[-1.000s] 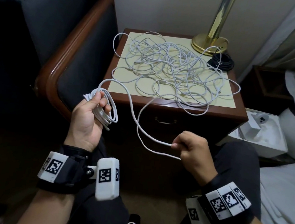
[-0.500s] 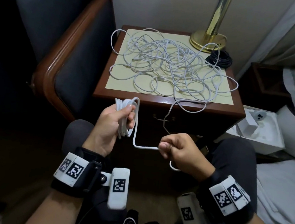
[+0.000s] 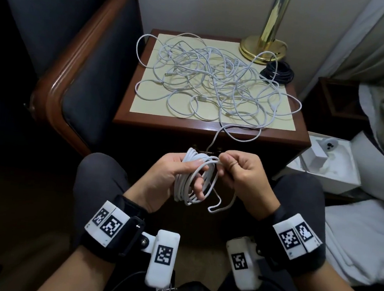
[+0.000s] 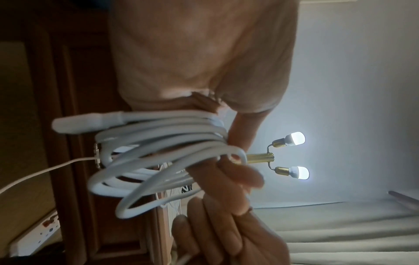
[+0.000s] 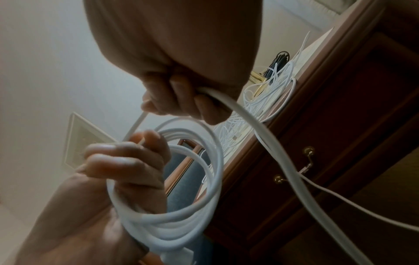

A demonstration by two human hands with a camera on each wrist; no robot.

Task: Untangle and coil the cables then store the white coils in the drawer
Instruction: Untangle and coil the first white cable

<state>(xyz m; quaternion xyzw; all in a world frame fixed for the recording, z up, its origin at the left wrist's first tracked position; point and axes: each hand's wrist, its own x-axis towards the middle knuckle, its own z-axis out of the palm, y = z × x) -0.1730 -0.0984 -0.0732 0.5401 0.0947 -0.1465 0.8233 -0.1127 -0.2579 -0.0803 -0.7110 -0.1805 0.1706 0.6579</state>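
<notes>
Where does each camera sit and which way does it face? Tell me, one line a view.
Head: worn above, facing down at the nightstand; left hand and right hand hold the white coil.
Left wrist: looks along the left hand's fingers at the coil, toward the lamp bulbs.
Right wrist: looks along the right hand at the drawer handle.
Shared: all show the coil.

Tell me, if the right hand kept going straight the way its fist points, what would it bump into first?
The right hand points leftward at the white coil held in the left hand. It would probably meet that coil almost at once, since its knuckles already look very close to the loops; exact depth is unclear.
</notes>
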